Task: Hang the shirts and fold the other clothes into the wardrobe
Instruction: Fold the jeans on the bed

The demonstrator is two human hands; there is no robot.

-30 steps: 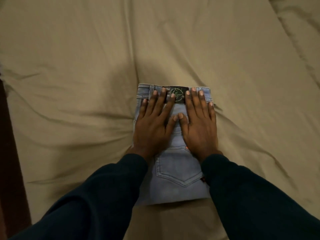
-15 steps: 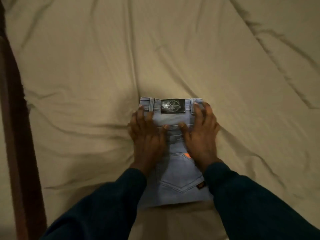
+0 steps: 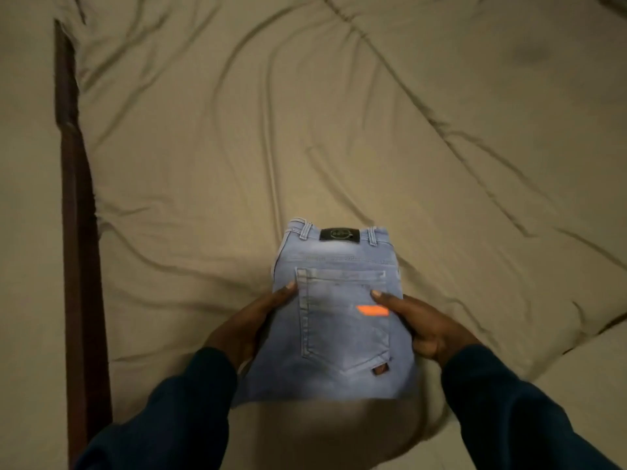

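Note:
A pair of light blue jeans [image 3: 339, 300], folded into a compact rectangle, is held just above the bed in the lower middle of the head view. Its back pocket faces up, with a dark waistband patch at the far end and an orange tag by the pocket. My left hand [image 3: 247, 323] grips the left edge, thumb on top and fingers underneath. My right hand [image 3: 420, 323] grips the right edge the same way. Dark blue sleeves cover both forearms.
A wrinkled beige bedsheet [image 3: 339, 130] fills nearly the whole view. A dark wooden bed rail [image 3: 78, 232] runs down the left side. A raised fold of bedding [image 3: 593, 361] lies at the lower right.
Both hands were pressing flat on top of the folded jeans. They have slid to the two sides and taken hold, and the jeans have been pulled nearer to me.

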